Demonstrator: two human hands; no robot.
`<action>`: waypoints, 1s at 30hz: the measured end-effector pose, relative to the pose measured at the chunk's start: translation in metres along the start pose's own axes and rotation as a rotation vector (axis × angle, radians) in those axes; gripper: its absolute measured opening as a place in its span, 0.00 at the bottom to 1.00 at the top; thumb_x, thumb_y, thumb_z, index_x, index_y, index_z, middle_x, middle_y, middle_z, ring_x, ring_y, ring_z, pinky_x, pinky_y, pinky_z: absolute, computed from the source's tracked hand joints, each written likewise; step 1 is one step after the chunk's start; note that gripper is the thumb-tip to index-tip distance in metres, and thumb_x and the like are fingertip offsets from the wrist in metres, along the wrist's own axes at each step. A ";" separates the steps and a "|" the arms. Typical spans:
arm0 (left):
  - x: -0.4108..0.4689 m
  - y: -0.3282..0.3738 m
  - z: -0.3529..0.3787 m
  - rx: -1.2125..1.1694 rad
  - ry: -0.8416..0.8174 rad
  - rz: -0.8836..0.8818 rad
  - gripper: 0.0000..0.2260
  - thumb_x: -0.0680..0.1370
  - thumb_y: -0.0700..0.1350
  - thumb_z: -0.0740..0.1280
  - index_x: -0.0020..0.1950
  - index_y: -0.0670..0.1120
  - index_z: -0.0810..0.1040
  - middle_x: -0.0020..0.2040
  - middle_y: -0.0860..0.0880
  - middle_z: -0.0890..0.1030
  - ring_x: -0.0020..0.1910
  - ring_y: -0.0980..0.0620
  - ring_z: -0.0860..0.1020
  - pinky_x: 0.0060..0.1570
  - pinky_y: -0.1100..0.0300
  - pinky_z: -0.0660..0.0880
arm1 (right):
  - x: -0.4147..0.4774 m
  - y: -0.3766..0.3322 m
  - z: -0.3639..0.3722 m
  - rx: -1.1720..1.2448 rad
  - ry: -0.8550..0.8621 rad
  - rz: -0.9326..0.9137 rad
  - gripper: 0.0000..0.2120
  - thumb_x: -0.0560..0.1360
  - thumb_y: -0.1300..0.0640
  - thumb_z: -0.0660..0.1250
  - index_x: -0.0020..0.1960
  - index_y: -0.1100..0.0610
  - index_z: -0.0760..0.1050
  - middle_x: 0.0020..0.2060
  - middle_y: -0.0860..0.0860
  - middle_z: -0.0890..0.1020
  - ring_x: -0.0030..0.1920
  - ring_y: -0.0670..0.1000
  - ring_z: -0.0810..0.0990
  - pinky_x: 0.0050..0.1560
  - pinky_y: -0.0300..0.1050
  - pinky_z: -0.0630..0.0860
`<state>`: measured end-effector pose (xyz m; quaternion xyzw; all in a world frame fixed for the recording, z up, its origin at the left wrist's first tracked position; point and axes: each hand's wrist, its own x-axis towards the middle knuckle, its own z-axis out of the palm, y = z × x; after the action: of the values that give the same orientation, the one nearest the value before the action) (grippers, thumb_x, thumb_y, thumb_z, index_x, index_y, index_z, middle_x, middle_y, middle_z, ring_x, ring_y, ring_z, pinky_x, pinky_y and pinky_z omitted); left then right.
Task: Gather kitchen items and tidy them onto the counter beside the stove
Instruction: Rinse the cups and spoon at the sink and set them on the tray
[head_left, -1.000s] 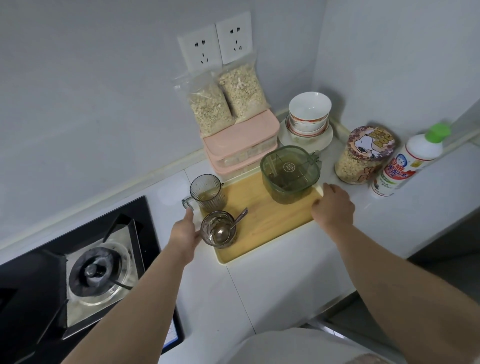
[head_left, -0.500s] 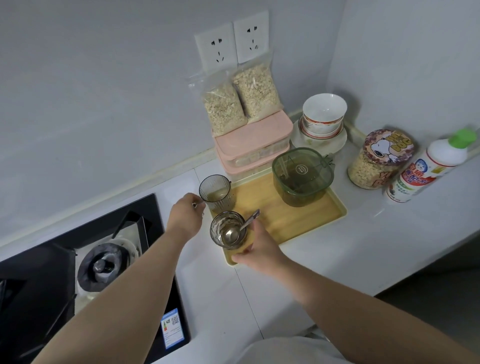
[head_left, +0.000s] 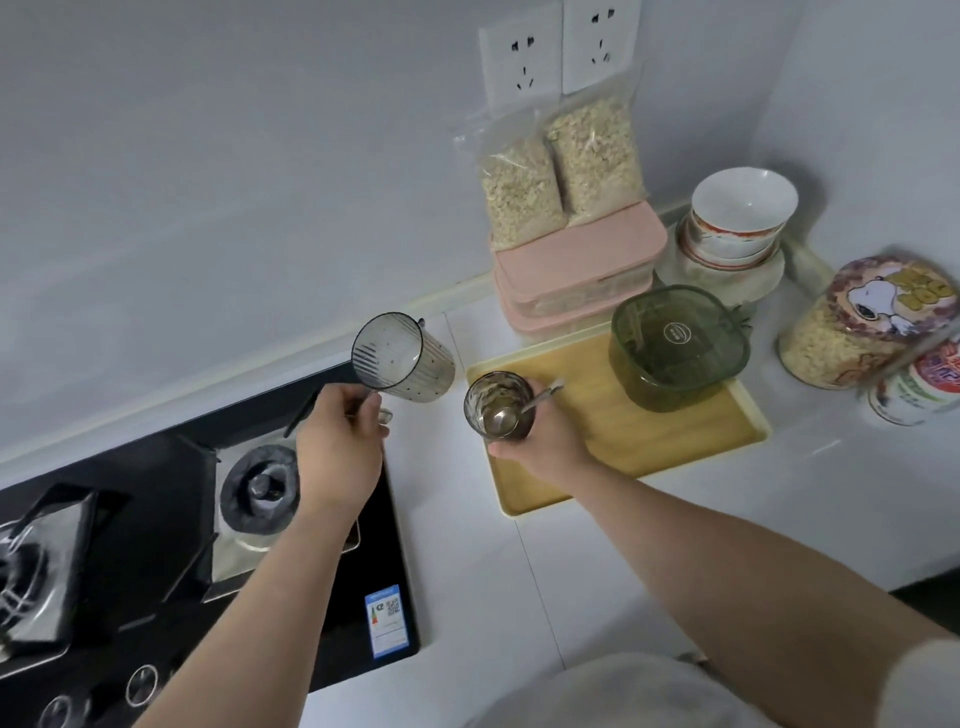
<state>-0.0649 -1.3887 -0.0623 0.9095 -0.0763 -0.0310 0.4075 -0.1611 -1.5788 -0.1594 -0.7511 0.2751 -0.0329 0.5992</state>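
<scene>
A home kitchen, seen from above. A black glass gas hob (head_left: 384, 561) with a round burner (head_left: 260, 491) and control knobs (head_left: 140, 686) fills the lower left, set into a white counter (head_left: 831, 493). Along the wall at upper right stand two bags of oats (head_left: 561, 171) under twin wall sockets (head_left: 558, 49), stacked pink food boxes (head_left: 576, 270), nested bowls (head_left: 743, 213) and a cereal jar (head_left: 852, 332). A wooden tray (head_left: 675, 441), a glass mug (head_left: 405, 358) and a tumbler (head_left: 488, 395) with a spoon (head_left: 540, 400) occupy the centre.
</scene>
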 end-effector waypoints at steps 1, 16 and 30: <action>-0.004 0.000 -0.005 0.006 0.001 0.001 0.02 0.82 0.46 0.64 0.49 0.50 0.74 0.39 0.54 0.83 0.34 0.62 0.81 0.41 0.59 0.77 | 0.008 -0.003 0.000 -0.001 0.008 -0.002 0.38 0.62 0.61 0.81 0.66 0.50 0.68 0.52 0.41 0.80 0.54 0.46 0.80 0.57 0.42 0.76; -0.049 -0.020 0.013 0.129 -0.282 0.019 0.02 0.80 0.44 0.67 0.49 0.50 0.75 0.39 0.52 0.82 0.33 0.61 0.80 0.37 0.67 0.75 | 0.037 0.003 -0.009 0.073 0.086 0.108 0.33 0.71 0.73 0.68 0.73 0.55 0.68 0.62 0.49 0.75 0.50 0.53 0.80 0.61 0.52 0.77; -0.077 -0.013 0.067 0.211 -0.460 0.009 0.02 0.81 0.46 0.64 0.49 0.49 0.73 0.47 0.51 0.80 0.44 0.47 0.82 0.48 0.49 0.79 | -0.039 0.011 -0.062 0.045 0.270 0.111 0.21 0.76 0.71 0.61 0.64 0.53 0.75 0.48 0.48 0.82 0.47 0.49 0.83 0.57 0.51 0.80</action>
<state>-0.1478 -1.4173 -0.1170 0.9157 -0.1738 -0.2270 0.2822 -0.2217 -1.6172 -0.1410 -0.7099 0.3935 -0.1064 0.5743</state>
